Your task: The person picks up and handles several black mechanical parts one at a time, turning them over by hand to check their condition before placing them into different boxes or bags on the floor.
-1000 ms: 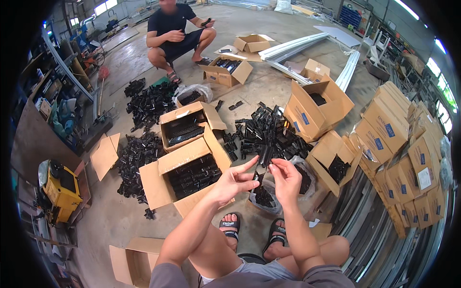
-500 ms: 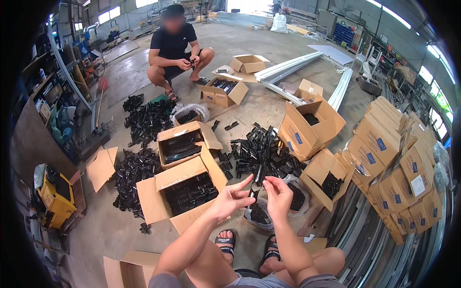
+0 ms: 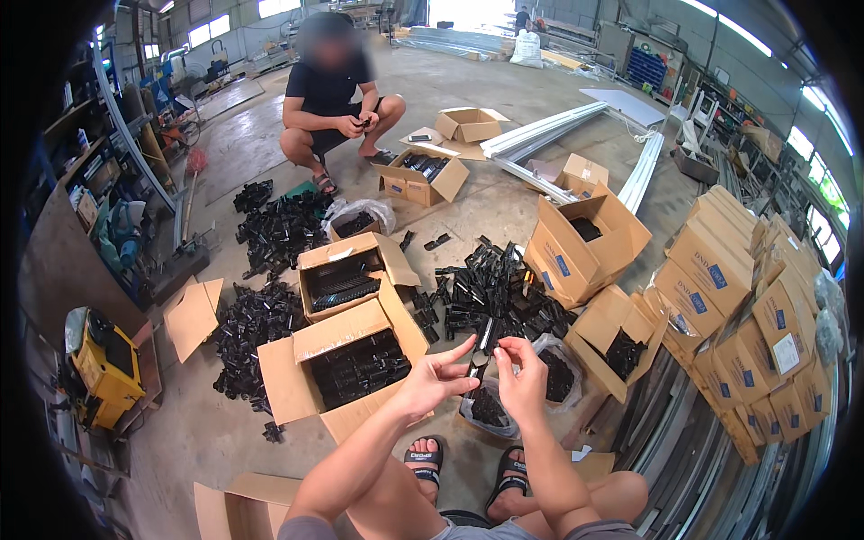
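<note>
Over the gap between the boxes, my left hand (image 3: 436,382) grips a small glossy black part (image 3: 481,355) between thumb and fingers. My right hand (image 3: 524,374) is pinched at the part's right side; anything tiny in those fingertips is too small to make out. Just beyond lies a heap of similar black parts (image 3: 486,283). Below my hands stands a plastic-lined box (image 3: 490,407) of small black pieces, with another lined container (image 3: 562,373) to its right. Left of my hands, an open carton (image 3: 301,346) holds neat rows of black parts.
A co-worker (image 3: 328,99) squats at the far left, both hands on a small dark item. More black heaps (image 3: 256,324) lie left. Open cartons (image 3: 621,346) stand right, before stacked closed boxes (image 3: 702,270) and long metal profiles (image 3: 639,459). A white frame (image 3: 549,130) lies beyond.
My hands stay close together on the black part, which has turned slightly between them. The right fingers have shifted a little. The whole view has moved slightly.
</note>
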{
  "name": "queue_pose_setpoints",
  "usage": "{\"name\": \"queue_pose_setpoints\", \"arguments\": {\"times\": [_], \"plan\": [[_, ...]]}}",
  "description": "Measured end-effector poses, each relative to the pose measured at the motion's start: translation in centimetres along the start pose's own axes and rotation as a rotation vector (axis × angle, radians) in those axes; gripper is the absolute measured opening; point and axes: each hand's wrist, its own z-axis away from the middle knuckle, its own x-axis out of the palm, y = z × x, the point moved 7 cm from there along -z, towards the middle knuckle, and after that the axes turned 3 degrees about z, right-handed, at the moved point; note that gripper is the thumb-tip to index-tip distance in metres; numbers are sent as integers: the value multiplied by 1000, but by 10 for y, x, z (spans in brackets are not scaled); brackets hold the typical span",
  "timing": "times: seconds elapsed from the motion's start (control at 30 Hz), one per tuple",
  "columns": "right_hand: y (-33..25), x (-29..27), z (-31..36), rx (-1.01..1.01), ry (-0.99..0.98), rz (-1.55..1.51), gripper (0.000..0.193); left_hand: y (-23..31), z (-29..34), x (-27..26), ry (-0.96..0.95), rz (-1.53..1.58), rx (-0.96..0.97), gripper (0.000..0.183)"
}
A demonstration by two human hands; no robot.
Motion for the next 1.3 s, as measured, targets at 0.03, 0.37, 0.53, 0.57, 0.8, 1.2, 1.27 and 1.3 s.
{"name": "queue_pose_setpoints", "arguments": {"times": [0.03,0.37,0.53,0.57,0.8,1.2,1.27,1.3], "plan": [[-2,-1,0,-25,6,19,16,0,0,0,-1,8,-2,73],[-1,-4,1,-88,68,69,15,-4,-3,1,-14,31,-24,73],[-11,-2,-3,-170,13,131,14,-3,-3,2,-19,1,-24,73],[-9,1,-4,-161,-1,154,15,-5,-4,2,-28,-6,-33,73],[2,2,-5,-76,-109,119,16,-6,-8,3,-32,-15,-58,74],[-5,3,-9,-96,-95,77,25,1,-4,5,14,30,-33,72],[-9,3,-9,-98,-62,52,29,1,-5,2,19,3,-25,72],[-4,5,-8,-101,-79,124,28,0,-6,2,20,-10,-24,72]]}}
